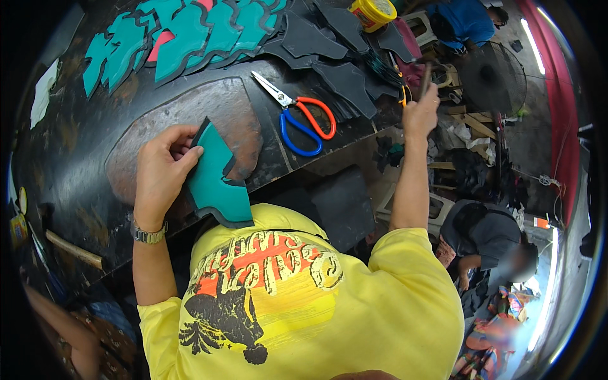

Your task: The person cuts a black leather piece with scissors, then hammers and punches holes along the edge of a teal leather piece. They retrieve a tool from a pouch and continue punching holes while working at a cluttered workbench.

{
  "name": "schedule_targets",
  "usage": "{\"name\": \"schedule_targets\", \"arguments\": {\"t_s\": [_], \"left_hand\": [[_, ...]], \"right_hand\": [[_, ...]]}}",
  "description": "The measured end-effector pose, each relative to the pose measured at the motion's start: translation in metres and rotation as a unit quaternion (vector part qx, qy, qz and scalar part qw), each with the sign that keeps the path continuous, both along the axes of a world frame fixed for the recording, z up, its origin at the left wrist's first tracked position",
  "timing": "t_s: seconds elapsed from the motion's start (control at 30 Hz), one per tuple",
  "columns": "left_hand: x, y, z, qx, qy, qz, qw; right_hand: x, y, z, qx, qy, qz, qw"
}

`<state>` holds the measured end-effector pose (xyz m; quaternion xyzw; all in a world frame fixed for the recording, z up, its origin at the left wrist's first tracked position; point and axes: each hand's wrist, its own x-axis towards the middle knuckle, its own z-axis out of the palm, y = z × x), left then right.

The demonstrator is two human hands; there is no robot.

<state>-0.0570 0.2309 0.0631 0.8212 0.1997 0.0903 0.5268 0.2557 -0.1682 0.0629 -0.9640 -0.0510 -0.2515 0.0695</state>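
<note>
My left hand [166, 168] pinches the upper edge of a green shoe-upper piece [217, 174] with a black border. The piece hangs over the table's near edge and meets my yellow shirt at its lower end. Out to the right, my right hand [423, 115] is raised with its fingers closed round a slim, dark brown tool [426, 81]; its kind is unclear. Between the hands, scissors [292, 114] with one red and one blue handle lie on the dark table.
A worn brown board [190, 120] lies under my left hand. Several green pieces [183, 47] and black pieces [310, 38] cover the far side, beside a yellow tub [373, 12]. A fan [497, 77] stands at right. Other people [484, 234] sit nearby.
</note>
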Motion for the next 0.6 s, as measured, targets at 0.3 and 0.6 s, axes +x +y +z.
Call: {"name": "schedule_targets", "arguments": {"t_s": [0.3,0.6], "left_hand": [[0.002,-0.007,0.009,0.048,0.013,-0.017,0.999],[0.0,-0.01,0.011,0.086,0.009,-0.016,0.996]], "right_hand": [[-0.075,0.087,0.067,0.555,0.171,0.398,0.71],[-0.17,0.15,0.049,0.141,0.402,0.516,0.743]]}}
